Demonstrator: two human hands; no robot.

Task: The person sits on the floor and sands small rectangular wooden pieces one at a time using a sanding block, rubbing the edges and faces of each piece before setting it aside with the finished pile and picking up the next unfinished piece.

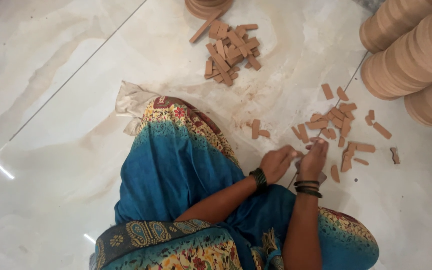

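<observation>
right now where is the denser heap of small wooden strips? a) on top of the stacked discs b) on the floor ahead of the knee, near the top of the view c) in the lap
b: the dense heap of wooden strips lies on the marble floor ahead, while a looser scatter sits by the hands.

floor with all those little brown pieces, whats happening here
A person in a blue patterned garment sits on the pale tiled floor, both hands together over scattered small flat brown pieces. The left hand and right hand meet at one piece; the grip itself is hard to make out. A second heap of pieces lies farther off, and stacks of round discs lie at the right.
</observation>
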